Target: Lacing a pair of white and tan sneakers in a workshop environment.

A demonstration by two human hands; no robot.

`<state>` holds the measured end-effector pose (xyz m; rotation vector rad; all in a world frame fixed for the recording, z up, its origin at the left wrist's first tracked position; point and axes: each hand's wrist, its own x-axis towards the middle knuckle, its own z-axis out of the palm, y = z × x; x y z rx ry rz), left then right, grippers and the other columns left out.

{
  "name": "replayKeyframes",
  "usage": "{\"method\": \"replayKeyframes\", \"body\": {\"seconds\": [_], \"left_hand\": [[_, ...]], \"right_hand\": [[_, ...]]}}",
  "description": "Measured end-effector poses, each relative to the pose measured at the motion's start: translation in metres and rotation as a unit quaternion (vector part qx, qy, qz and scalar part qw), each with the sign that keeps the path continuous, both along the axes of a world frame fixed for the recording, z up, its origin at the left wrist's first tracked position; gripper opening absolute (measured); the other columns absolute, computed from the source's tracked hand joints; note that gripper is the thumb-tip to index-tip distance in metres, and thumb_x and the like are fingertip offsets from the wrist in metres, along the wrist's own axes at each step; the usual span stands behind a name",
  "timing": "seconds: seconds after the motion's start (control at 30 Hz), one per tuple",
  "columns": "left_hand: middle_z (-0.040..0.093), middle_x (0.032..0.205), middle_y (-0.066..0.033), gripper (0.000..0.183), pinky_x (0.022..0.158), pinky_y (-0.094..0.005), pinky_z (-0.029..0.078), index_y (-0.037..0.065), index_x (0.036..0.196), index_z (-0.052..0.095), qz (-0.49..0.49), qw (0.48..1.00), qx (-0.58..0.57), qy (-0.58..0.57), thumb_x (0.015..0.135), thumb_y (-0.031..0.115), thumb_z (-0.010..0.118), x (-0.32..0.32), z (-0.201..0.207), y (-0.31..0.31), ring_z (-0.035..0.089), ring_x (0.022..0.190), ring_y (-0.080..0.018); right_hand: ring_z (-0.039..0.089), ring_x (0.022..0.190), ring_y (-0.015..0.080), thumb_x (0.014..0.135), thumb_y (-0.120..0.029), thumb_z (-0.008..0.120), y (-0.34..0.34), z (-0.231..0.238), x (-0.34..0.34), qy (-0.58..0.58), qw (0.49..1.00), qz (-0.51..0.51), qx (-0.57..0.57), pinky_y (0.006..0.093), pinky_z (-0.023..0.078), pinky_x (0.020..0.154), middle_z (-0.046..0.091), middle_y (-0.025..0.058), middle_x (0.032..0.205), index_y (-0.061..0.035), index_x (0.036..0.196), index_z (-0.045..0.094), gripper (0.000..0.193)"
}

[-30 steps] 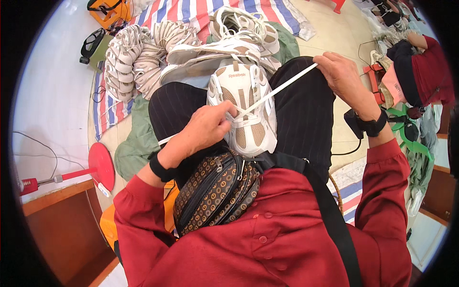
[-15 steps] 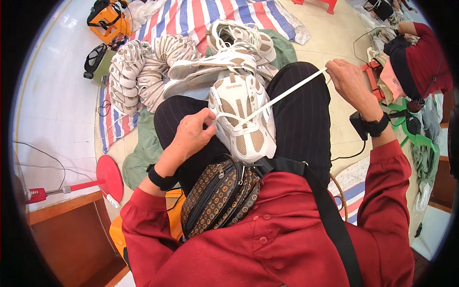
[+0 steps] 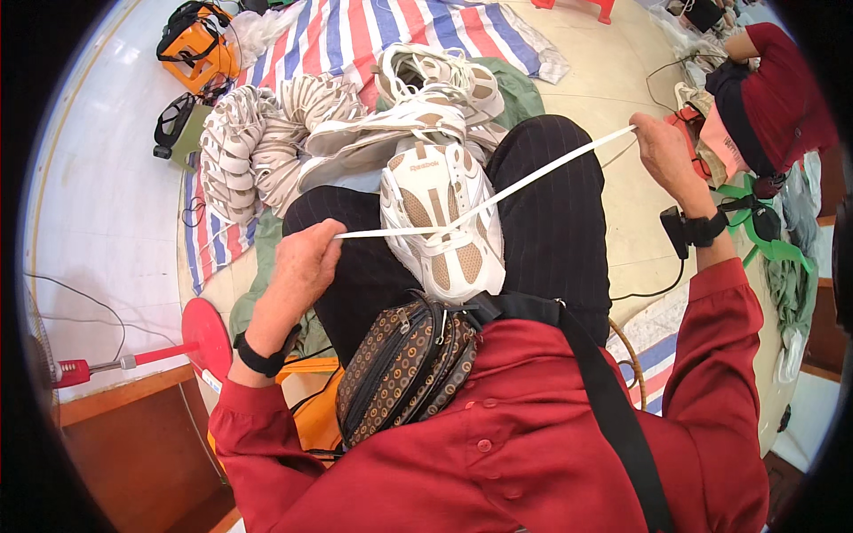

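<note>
Between my thighs rests a white and tan sneaker [image 3: 458,213], its toe toward my belly. A flat white shoelace [image 3: 542,179] comes out of it near the toe and stretches taut to both sides. My left hand [image 3: 304,265], left of the shoe, pinches one end. Out to the far right, higher up, my right hand [image 3: 666,158] grips the other end. Just beyond the shoe lie more white and tan sneakers [image 3: 435,84], some with loose laces.
Stacked shoe uppers [image 3: 233,151] lie at the left on a striped sheet [image 3: 329,40]. A patterned waist bag [image 3: 404,373] sits on my lap. A red round base [image 3: 206,338] stands at the left. Another person's red sleeve [image 3: 782,98] is at the right, by a green stool [image 3: 773,235].
My left hand has moved left and down from the shoe, drawing its lace end out straight. My right hand has shifted slightly farther right, its lace still taut.
</note>
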<state>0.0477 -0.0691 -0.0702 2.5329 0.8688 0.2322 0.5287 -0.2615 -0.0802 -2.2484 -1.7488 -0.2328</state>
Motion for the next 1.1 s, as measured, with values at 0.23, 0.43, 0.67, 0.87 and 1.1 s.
{"method": "replayKeyframes", "body": {"seconds": [0.23,0.43,0.67,0.87,1.1], "left_hand": [[0.062,0.082,-0.0182,0.011,0.061,-0.0469,0.047,0.006,0.097,0.056,0.003,0.985,0.169,0.045,0.087,0.006,0.052,-0.048,0.002,0.023,0.061,0.072,-0.0384],[0.059,0.067,-0.0202,0.011,0.059,-0.0485,0.046,0.003,0.092,0.057,0.089,0.937,0.224,0.252,0.083,0.003,0.05,-0.136,0.008,0.054,0.061,0.069,-0.0389],[0.053,0.069,-0.0273,0.01,0.061,-0.0533,0.039,-0.002,0.072,0.052,0.201,0.905,0.273,0.256,0.079,0.004,0.047,-0.281,-0.023,0.111,0.053,0.07,-0.0465],[0.059,0.071,-0.0149,0.016,0.055,-0.0434,0.045,0.004,0.074,0.057,0.176,0.863,0.405,0.246,0.086,0.006,0.047,-0.367,-0.023,0.127,0.057,0.062,-0.0316],[0.06,0.07,-0.0117,0.017,0.054,-0.0369,0.046,0.008,0.075,0.059,0.189,0.785,0.517,0.285,0.088,0.011,0.05,-0.418,0.005,0.144,0.058,0.061,-0.0267]], "right_hand": [[0.06,0.078,0.0415,0.089,-0.007,0.046,-0.013,-0.016,0.056,-0.004,0.999,-0.036,0.02,0.0467,0.046,0.067,0.06,0.0237,0.079,-0.0012,0.096,0.056,0.013],[0.058,0.072,0.0395,0.089,-0.009,0.049,-0.059,-0.008,0.104,0.032,0.991,-0.123,0.031,0.0452,0.044,0.063,0.056,0.0208,0.07,-0.002,0.088,0.057,0.011],[0.059,0.079,0.0421,0.078,0.002,0.045,-0.141,-0.011,0.154,-0.177,0.961,-0.159,0.142,0.0489,0.047,0.071,0.059,0.0231,0.08,-0.0001,0.095,0.057,0.021],[0.06,0.073,0.0422,0.084,-0.008,0.046,-0.17,0.036,0.129,-0.098,0.945,-0.278,0.14,0.051,0.046,0.063,0.059,0.0215,0.072,-0.0063,0.088,0.054,0.009],[0.061,0.077,0.0403,0.084,-0.01,0.047,-0.235,0.045,0.152,-0.099,0.919,-0.341,0.173,0.0484,0.047,0.065,0.061,0.0187,0.078,-0.0065,0.088,0.054,0.008]]}}
